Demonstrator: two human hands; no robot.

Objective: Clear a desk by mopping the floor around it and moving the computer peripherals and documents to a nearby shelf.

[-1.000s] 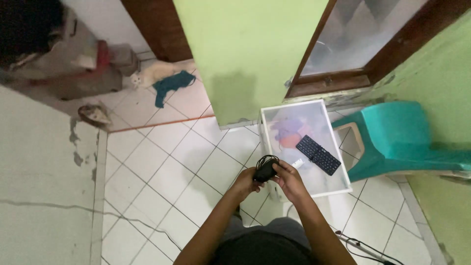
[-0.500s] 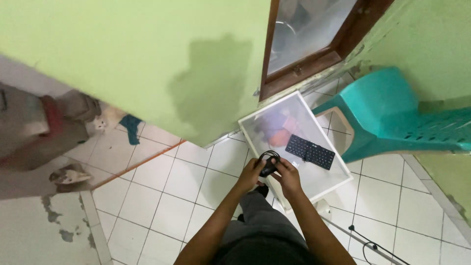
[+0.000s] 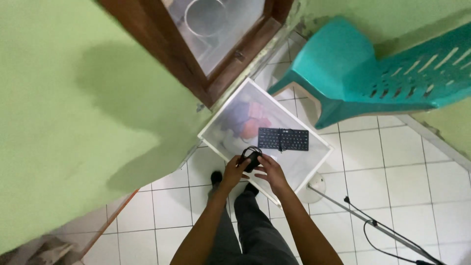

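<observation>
My left hand (image 3: 233,169) and my right hand (image 3: 267,170) meet over the near edge of a white translucent storage box (image 3: 314,162). Between them they hold a small black device (image 3: 252,160) with a thin black cable looped around it. Left fingers grip its left side, right fingers touch its right side. A black compact keyboard (image 3: 283,139) lies flat on the box lid, just beyond the hands. Coloured cloth shows dimly through the lid.
A teal plastic chair (image 3: 373,68) stands to the right of the box. A green wall (image 3: 73,122) and a brown-framed glass panel (image 3: 216,34) rise behind it. A thin stand with a round base (image 3: 313,189) and black cable (image 3: 378,240) lies on the white tiles at right.
The view has swung right and closer to the box. Both hands still hold the black device, now over the box's near edge. The cat and doorway have left view.
</observation>
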